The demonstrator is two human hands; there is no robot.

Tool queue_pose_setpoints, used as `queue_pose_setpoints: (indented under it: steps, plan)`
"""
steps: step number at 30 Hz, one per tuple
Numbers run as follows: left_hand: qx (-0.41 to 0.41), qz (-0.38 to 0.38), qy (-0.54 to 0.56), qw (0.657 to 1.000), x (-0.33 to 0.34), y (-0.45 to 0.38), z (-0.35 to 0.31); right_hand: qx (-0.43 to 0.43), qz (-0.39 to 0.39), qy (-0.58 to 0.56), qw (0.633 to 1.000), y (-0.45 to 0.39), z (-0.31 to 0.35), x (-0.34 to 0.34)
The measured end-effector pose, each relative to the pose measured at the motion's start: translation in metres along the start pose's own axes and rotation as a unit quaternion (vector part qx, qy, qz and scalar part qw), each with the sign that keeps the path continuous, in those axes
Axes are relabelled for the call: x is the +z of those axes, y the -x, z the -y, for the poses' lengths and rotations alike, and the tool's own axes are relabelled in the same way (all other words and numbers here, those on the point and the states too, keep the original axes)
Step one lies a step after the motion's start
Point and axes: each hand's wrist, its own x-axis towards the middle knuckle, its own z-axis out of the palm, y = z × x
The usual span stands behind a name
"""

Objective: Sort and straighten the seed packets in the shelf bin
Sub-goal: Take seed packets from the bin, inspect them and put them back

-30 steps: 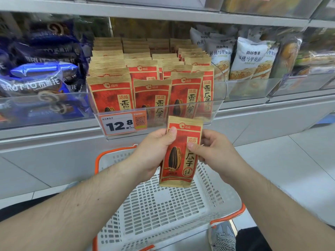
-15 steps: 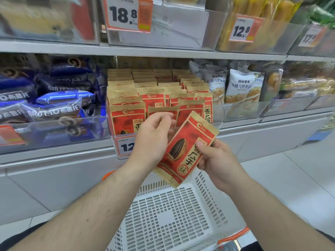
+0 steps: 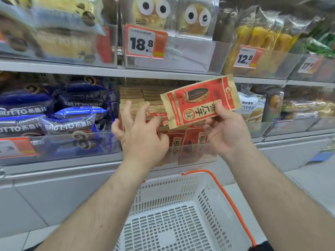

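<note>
Nearest to you is the white basket (image 3: 174,223) w/ orange handle. Above it your right hand (image 3: 226,131) pinches one red seed packet (image 3: 197,102), turned sideways, at the bin's front edge. Your left hand (image 3: 141,134), fingers spread, rests on the packet rows (image 3: 137,98) inside the clear shelf bin (image 3: 195,154). Hands are apart.
</note>
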Motion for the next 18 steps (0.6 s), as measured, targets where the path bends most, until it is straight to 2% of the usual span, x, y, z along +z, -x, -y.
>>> queue_pose_setpoints:
  steps: [3, 7, 10, 13, 18]
  plan:
    - [-0.027, 0.041, -0.006, 0.999, 0.004, 0.000, 0.001, -0.065, 0.012, 0.099, 0.993, -0.015, 0.009, 0.013]
    - [-0.025, 0.031, 0.012, 0.999, 0.005, 0.000, 0.001, -0.137, 0.049, 0.278, 0.950, -0.034, 0.024, 0.023]
    - [-0.025, 0.029, 0.020, 0.999, 0.007, 0.001, 0.004, -0.136, 0.103, 0.366, 0.915, -0.047, 0.029, 0.028]
    - [-0.038, 0.034, 0.038, 0.998, 0.007, 0.001, 0.004, -0.120, 0.150, 0.483, 0.854, -0.055, 0.031, 0.029]
    - [-0.051, 0.051, 0.045, 0.996, 0.004, 0.000, 0.002, -0.079, 0.193, 0.597, 0.775, -0.063, 0.028, 0.036]
